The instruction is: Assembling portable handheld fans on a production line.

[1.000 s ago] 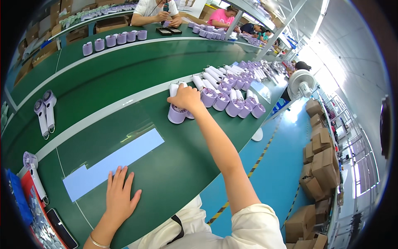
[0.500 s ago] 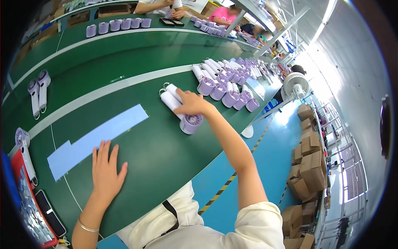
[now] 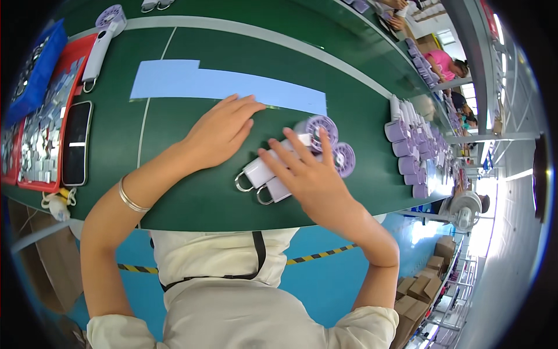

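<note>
Two handheld fans (image 3: 261,172) with white handles, wire loops and round purple heads lie side by side on the green table. Over their handles rests my right hand (image 3: 318,185), its fingers spread and touching them. My left hand (image 3: 224,132) is open, palm down on the table to the left of the fans. Its fingertips reach the lower edge of a long light-blue strip (image 3: 232,84). Part of the fans is hidden beneath my right fingers.
Several more purple-headed fans (image 3: 407,145) stand grouped at the table's right. At the left are another fan (image 3: 97,55), a phone (image 3: 77,142), a red tray (image 3: 62,168) of small flat pieces and a blue bin (image 3: 46,64). A person in pink (image 3: 440,64) sits farther off.
The view has swung left. My right hand has brought the two fans nearer to me and turned them, heads now far right. My left hand has moved toward them; the right fingers have spread.
</note>
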Demonstrator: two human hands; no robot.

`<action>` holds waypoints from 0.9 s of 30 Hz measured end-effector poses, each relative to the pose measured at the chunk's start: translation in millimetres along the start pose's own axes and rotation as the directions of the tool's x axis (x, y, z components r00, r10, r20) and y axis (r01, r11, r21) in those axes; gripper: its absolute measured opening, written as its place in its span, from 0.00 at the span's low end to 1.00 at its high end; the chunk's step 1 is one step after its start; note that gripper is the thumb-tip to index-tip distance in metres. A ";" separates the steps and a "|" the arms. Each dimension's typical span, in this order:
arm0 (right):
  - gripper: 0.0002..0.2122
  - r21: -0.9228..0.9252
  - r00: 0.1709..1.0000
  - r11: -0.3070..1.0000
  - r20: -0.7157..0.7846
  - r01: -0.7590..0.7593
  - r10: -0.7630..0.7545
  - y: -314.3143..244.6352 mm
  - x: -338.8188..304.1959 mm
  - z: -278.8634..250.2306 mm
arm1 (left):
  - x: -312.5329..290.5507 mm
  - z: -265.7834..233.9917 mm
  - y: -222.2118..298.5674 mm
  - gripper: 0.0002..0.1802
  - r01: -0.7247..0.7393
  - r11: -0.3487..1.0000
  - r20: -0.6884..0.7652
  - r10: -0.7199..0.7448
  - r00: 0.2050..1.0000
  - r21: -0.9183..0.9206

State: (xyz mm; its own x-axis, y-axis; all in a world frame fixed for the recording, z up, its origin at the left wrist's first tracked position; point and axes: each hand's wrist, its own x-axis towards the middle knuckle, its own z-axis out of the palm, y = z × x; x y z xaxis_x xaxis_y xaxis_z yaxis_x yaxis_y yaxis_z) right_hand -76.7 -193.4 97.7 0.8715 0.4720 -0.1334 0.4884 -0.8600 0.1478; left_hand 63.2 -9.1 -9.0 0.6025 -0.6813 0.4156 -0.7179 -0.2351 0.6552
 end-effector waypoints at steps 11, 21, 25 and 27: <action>0.26 -0.199 0.935 0.934 -0.136 0.298 -0.328 -30.8 36.8 13.9 | 9.7 -11.4 7.4 0.15 0.076 0.809 -0.197 -0.231 0.953 -0.583; 0.22 0.393 0.881 0.866 -0.461 0.308 -0.104 25.1 11.6 17.2 | 12.8 -11.2 11.5 0.16 0.064 0.901 -0.159 -0.145 0.977 -0.430; 0.32 0.633 0.824 0.774 -0.435 -0.007 0.364 41.2 38.5 41.7 | 13.3 -8.9 7.8 0.16 0.076 0.919 -0.199 -0.164 0.966 -0.386; 0.36 0.800 0.868 0.600 -0.289 -0.013 0.405 41.4 47.6 67.4 | 4.0 -11.2 3.5 0.16 0.117 0.870 -0.208 -0.241 0.948 -0.478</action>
State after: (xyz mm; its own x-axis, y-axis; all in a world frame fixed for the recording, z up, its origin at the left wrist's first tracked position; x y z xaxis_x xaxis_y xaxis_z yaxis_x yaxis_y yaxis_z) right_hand -18.0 -219.6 31.4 0.9668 0.1176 0.2270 0.2452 -0.6771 -0.6938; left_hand 67.0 -4.9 2.0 0.8166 -0.4455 0.3670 -0.3878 0.0475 0.9205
